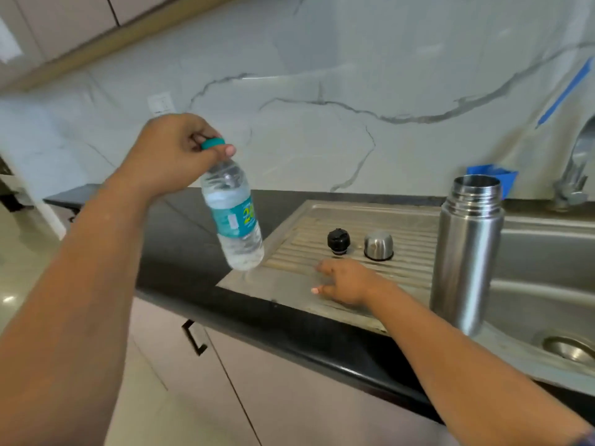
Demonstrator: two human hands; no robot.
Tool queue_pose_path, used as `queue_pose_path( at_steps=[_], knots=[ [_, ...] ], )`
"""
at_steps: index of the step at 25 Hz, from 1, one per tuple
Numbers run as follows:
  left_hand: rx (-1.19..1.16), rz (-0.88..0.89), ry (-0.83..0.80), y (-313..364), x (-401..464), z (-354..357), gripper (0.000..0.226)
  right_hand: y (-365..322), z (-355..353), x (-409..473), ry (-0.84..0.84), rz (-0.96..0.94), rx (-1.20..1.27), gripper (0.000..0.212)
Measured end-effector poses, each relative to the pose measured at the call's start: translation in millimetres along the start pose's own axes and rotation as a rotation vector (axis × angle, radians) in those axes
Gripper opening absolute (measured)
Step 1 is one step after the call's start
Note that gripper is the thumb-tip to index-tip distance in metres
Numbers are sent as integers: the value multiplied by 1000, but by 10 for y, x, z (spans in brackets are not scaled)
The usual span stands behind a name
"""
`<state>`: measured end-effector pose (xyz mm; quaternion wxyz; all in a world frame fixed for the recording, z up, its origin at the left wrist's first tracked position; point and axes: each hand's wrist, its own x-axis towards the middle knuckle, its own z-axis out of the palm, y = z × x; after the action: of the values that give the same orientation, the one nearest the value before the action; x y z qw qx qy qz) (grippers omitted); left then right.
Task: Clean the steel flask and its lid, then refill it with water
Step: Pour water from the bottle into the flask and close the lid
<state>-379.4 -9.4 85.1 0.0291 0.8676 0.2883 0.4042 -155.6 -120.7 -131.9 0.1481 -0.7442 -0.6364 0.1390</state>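
Steel first: I see the flask standing upright and uncapped at the right, on the near edge of the ribbed draining board where it meets the sink. Its two lid parts sit on the ridges to its left, well apart from it: the black stopper and, just beside it, the steel cup lid, mouth down. My left hand is raised over the black desk, its grip pinching the teal cap of a plastic water bottle that hangs tilted, bottom toward the draining board's left edge. My right hand lies low over the near part of the board, fingers spread and loose, holding nothing, near the stopper but not touching it. A tap rises at the far right, a blue container beside it.
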Motion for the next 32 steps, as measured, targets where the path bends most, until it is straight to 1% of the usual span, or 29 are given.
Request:
queue_pose_path(
  at_steps=[2,3,5,6,7,8,9,10,11,13,15,16,17,19,21,25,27,29,31,32],
  knots=[
    [-33,-21,-62,266,-455,-368,27,-203,-148,-324,46,-50,170,73],
    [-83,-36,-90,413,-695,-506,33,-309,-207,-519,25,-77,233,77],
    [-254,-58,-135,721,-1150,-696,49,-484,-231,-933,-109,-156,476,90],
    [-354,-65,-146,875,-1362,-723,53,-557,-207,-1160,-206,-218,640,100],
    [-447,-69,-156,1049,-1582,-696,53,-613,-159,-1425,-305,-304,783,107],
    [-529,-74,-174,1220,-1760,-618,48,-638,-102,-1660,-383,-398,889,109],
    [-601,-84,-204,1415,-1908,-498,38,-648,-57,-1894,-428,-459,957,103],
    [-652,-90,-241,1617,-2045,-368,28,-644,-36,-2138,-438,-475,995,94],
    [-703,-87,-272,1805,-2161,-239,24,-626,-35,-2364,-427,-447,1019,86],
    [-815,-99,-290,2090,-2340,18,22,-487,-9,-2759,-328,-372,1066,67],
    [-913,-164,-291,2280,-2437,227,22,-282,34,-3056,-163,-306,1071,48],
    [-951,-192,-305,2356,-2455,303,22,-183,44,-3162,-59,-244,1039,43],
    [-977,-205,-332,2444,-2453,367,20,-101,41,-3256,44,-177,997,42],
    [-982,-228,-381,2608,-2402,480,14,24,26,-3365,196,-67,914,47],
    [-936,-269,-371,2761,-2304,582,13,105,4,-3432,319,9,877,52],
    [-875,-336,-344,2995,-2054,742,23,153,-104,-3462,532,77,865,54],
    [-861,-382,-296,3063,-1961,824,34,173,-123,-3434,641,107,800,56],
    [-795,-409,-185,3123,-1912,897,45,172,-122,-3393,734,118,725,57],
    [-683,-402,-85,3158,-1853,959,54,178,-154,-3332,786,112,690,57],
    [-652,-389,-77,3167,-1811,989,57,191,-177,-3297,790,116,699,57]
  ],
)
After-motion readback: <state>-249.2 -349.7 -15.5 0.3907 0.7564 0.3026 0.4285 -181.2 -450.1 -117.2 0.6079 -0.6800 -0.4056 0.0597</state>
